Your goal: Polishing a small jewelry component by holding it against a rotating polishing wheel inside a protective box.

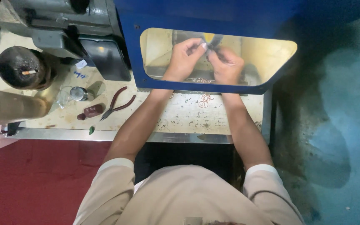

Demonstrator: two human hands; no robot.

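Behind blue shield window: left hand, right hand pinched together, apparently on small ring.

Well left of where the work is gripped, red-handled pliers lie on the scuffed worktable, a dark red block beside them. Farther left stand a small glass jar and a round dark pot. Nearer, below, thin copper rings lie loose.
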